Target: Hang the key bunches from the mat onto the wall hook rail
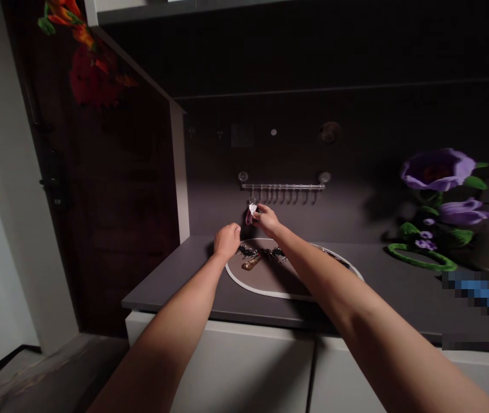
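A clear rail (285,187) with a row of small hooks is mounted on the dark back wall. Just below its left end hangs a keyring (251,210) with a pale, shiny tag and a reddish strap. My right hand (265,219) pinches the keyring's side between thumb and fingers. Lower and to the left, my left hand (227,238) has its fingers curled closed; what is in them, if anything, is hidden. Beneath both hands, bunches of keys (248,252) and a brown key fob (251,263) lie on an oval mat (261,282), partly covered by my right forearm.
Purple artificial flowers (439,172) with a green ring base (420,258) stand on the grey counter (171,287) at right. A dark shelf (313,49) overhangs the counter. At left is a dark door (110,201); white cabinet fronts (244,367) lie below.
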Demonstrator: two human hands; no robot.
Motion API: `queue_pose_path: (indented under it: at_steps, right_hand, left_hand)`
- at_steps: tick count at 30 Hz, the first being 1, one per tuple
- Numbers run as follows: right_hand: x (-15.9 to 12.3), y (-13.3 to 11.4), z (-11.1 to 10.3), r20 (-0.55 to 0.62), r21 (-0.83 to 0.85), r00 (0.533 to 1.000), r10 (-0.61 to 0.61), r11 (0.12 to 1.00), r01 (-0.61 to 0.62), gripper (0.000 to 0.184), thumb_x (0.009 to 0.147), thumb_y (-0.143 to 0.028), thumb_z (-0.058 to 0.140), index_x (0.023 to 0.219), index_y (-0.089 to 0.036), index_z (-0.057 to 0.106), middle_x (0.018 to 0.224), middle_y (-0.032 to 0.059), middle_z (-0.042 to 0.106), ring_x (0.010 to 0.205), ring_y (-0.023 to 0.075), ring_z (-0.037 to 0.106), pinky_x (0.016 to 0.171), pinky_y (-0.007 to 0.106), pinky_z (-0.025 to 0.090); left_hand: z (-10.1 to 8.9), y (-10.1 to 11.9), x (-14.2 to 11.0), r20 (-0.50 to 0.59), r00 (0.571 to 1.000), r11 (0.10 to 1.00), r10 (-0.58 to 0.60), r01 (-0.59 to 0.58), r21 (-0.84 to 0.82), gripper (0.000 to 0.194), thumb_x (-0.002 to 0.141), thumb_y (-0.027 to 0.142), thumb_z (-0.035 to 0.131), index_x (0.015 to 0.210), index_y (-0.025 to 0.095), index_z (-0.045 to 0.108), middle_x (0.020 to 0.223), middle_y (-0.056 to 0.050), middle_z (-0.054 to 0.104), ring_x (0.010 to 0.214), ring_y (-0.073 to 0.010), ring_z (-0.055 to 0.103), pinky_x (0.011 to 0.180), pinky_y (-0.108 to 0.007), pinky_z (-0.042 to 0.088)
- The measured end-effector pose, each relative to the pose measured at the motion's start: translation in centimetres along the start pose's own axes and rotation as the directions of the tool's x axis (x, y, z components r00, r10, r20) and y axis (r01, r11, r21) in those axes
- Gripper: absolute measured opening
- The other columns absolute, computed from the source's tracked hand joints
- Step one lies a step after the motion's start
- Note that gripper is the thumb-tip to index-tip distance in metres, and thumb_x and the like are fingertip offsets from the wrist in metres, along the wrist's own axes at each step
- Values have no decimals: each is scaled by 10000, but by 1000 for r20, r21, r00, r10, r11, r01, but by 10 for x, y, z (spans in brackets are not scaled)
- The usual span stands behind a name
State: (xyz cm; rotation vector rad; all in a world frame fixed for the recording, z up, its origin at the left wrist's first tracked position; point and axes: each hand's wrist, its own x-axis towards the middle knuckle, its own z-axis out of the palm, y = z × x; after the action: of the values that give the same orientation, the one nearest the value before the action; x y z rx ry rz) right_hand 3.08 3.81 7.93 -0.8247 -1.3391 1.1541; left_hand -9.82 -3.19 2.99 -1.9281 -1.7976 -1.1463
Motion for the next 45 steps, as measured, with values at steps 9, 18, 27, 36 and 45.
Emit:
queue_pose_path:
  at_steps: [9,18,27,36,45]
  right_hand:
    - [-28,0,-15,-7,-88,1000,-19,996,18,470,683,-96,548,1139,-197,501,1317,81,440,927,128,555,710,237,478]
    - [-59,12,-30,104,-195,993,-61,977,81,318,730,-126,517,1048,-133,540,928,79,641,764,102,572,766,273,449]
    - [-75,29,-43,262,-648,946,-193,691,321,169,767,-180,524,911,-150,609,835,45,651,749,123,565,754,255,415]
    - [-78,36,-37,404,-844,893,-197,296,447,162,792,-179,500,841,-148,652,879,96,634,785,154,550,720,228,377]
    - [-72,38,-33,379,-852,911,-160,324,411,139,755,-158,532,786,-156,668,865,87,643,751,147,555,688,218,376]
  left_hand:
    - [1,-6,1,-7,999,993,31,-32,-111,237,858,243,385,869,187,615,855,-58,653,784,-155,566,690,-244,367]
    - [3,-8,1,62,995,984,73,-61,-168,202,828,231,440,825,181,636,816,-48,652,759,-149,553,700,-246,387]
    - [2,-6,-3,156,981,988,116,-98,-117,194,805,203,460,850,184,648,890,-51,644,838,-152,549,752,-242,398]
    - [10,-8,-5,235,971,999,-38,32,29,222,790,222,473,902,189,662,963,-79,613,882,-174,550,800,-263,401]
    - [26,-14,1,293,953,994,-80,97,-44,224,773,285,522,864,186,701,919,-82,666,816,-166,577,757,-259,420]
